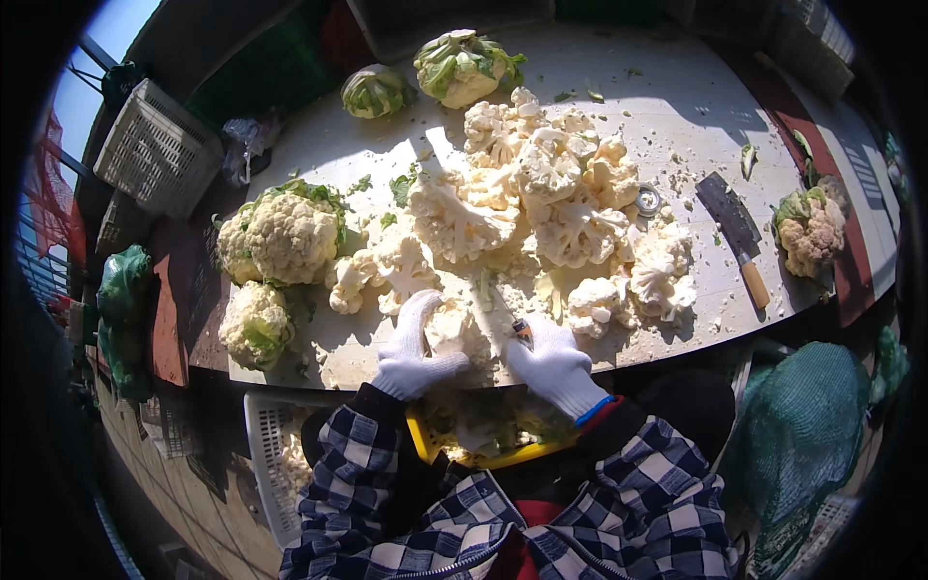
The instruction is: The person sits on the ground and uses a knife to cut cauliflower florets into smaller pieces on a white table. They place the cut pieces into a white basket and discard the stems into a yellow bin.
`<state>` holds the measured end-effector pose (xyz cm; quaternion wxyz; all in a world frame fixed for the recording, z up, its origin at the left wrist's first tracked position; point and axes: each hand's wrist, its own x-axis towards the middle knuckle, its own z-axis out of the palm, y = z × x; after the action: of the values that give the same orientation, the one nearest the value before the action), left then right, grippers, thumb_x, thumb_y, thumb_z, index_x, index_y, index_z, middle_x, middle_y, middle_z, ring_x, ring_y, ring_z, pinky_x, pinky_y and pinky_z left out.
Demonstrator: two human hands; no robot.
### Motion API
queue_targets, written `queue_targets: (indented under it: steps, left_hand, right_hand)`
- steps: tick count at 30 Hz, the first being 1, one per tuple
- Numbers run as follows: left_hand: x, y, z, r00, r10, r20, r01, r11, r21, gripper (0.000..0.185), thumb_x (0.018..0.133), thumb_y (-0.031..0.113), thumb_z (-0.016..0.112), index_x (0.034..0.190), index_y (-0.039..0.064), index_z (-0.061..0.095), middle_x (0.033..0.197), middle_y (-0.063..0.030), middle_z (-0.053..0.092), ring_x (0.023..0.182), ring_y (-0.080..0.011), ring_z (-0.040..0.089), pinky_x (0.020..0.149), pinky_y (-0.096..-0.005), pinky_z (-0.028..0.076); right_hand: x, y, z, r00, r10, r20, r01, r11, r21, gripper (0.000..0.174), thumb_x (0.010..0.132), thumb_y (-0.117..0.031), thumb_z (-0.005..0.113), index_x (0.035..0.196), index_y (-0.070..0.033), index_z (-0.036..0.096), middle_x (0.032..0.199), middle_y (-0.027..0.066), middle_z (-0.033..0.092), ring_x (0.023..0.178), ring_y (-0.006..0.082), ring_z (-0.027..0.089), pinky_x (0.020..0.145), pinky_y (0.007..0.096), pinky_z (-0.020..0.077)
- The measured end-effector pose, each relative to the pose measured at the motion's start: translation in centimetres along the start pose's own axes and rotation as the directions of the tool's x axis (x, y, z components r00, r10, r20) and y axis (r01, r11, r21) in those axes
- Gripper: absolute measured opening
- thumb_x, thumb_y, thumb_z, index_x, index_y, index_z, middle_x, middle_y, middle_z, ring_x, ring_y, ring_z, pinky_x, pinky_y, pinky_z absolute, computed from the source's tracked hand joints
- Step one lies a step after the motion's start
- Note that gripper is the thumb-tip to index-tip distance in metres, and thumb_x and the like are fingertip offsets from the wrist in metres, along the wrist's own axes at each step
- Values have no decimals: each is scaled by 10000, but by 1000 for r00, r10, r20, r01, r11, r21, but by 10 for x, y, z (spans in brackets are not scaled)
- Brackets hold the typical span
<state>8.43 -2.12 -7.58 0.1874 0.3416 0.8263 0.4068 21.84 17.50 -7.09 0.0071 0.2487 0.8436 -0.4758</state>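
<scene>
In a white knit glove, my left hand (417,351) grips a cauliflower piece (451,330) near the front edge of the white table (341,348). My right hand (547,355), gloved the same way, is closed around the handle of a small knife (520,330); its blade points up and away, partly lost in the glare. Just beyond both hands rises a heap of cut cauliflower (536,188). Loose florets (591,304) lie to the right of the knife. Whole cauliflower heads (290,235) sit on the left.
A cleaver (732,217) with a wooden handle lies at the right, near another cauliflower head (812,232). Two leafy heads (464,69) are at the back. Below the table edge are a yellow crate (500,460) and a white crate (272,471). Green netting (805,420) hangs at right.
</scene>
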Motion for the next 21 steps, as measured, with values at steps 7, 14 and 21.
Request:
queue_targets:
  steps: [7, 14, 21]
  left_hand:
    - [-7, 3, 11, 974, -186, 128, 222, 688, -691, 909, 666, 244, 872, 1433, 27, 435, 1397, -148, 496, 1268, -273, 514, 1049, -381, 448]
    - [-12, 26, 12, 992, 10, -123, 24, 962, 271, 815, 754, 321, 832, 1414, 28, 453, 1344, -174, 509, 1189, -297, 556, 1002, -388, 475]
    - [-12, 57, -5, 971, -231, -56, 237, 949, 209, 773, 723, 375, 858, 1311, 17, 506, 1278, -190, 539, 1162, -274, 573, 954, -374, 498]
  right_hand:
    - [5, 5, 5, 996, 84, 36, -91, 936, 341, 454, 920, -481, 574, 1053, -56, 661, 918, 180, 701, 895, 374, 673, 796, 430, 528]
    - [4, -4, 7, 996, 6, 86, -45, 886, 462, 479, 883, -271, 653, 1261, 9, 565, 912, 97, 671, 755, 148, 663, 705, 302, 540]
    - [1, -13, 26, 986, -164, 31, 131, 877, 463, 479, 881, -234, 654, 1322, -73, 557, 1125, 103, 650, 1037, 176, 622, 928, 323, 495]
